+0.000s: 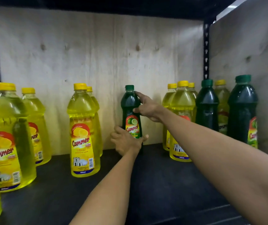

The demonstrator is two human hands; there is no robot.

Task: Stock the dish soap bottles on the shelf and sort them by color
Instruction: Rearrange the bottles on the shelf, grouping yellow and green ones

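Note:
A green dish soap bottle (130,109) stands upright at the back middle of the dark shelf (146,184). My left hand (126,141) wraps around its base. My right hand (147,107) grips its shoulder, index finger up near the neck. Yellow bottles stand at the left (8,137), behind that one (36,125), and left of centre (83,130) with another behind it. At the right, several yellow bottles (182,120) are mixed with two green ones (207,104) (242,111).
A pale plywood panel (97,54) closes the shelf's back and another closes its right side. Black perforated steel posts (206,51) stand at the corners. An upper shelf edge runs across the top. Bare shelf lies in front of the bottles.

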